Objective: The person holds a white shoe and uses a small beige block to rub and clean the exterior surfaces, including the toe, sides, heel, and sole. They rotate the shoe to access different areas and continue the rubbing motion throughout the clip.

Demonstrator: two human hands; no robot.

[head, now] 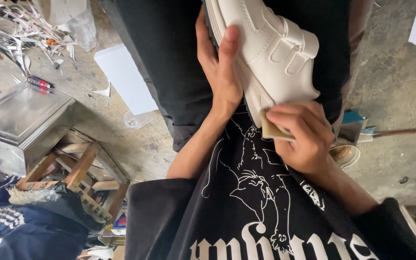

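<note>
gripping a cream shoe (left hand), right hand pinching a tan block, over concrete floor

The bare concrete floor carries everything here. Taking the metal box on its wooden stand as landmark: beyond it lies a heap of paper scraps, just past its far corner a small red and black tube, and to its right a white sheet with a crumpled clear plastic piece near that sheet's edge
</note>
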